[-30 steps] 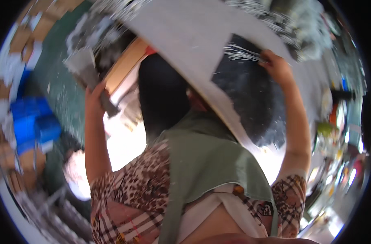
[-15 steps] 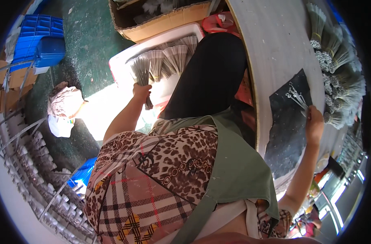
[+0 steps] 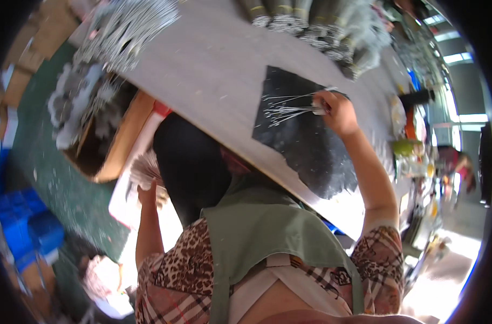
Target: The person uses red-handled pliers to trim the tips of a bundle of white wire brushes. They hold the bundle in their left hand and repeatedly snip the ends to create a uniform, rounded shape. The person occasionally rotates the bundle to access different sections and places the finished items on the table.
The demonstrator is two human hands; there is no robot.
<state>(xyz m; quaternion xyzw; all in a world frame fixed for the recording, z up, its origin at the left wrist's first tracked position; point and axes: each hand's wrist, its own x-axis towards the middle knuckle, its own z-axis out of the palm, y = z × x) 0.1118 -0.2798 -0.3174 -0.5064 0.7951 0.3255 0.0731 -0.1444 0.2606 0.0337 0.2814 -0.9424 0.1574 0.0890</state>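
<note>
My right hand [image 3: 337, 113] is closed on a few thin metal wires [image 3: 290, 112] with small shiny tips. They fan out leftward from its fingers over a black mat [image 3: 311, 151] on the grey table. Low on the left, my left hand [image 3: 147, 194] grips a bundle of thin wires [image 3: 144, 168] beside my knee, at the white tray [image 3: 121, 201]. Blur and my leg hide much of the tray and the lower end of that bundle.
Tied wire bundles [image 3: 289, 22] lie along the table's far edge. A loose heap of silvery wires [image 3: 130, 32] covers the far left corner. Below it stands an open cardboard box [image 3: 122, 143]. Blue crates [image 3: 25, 221] are on the floor at left.
My view has swung to the right, so the table now fills the middle. The wires at my right hand now spread to the left. My left hand still grips its bundle.
</note>
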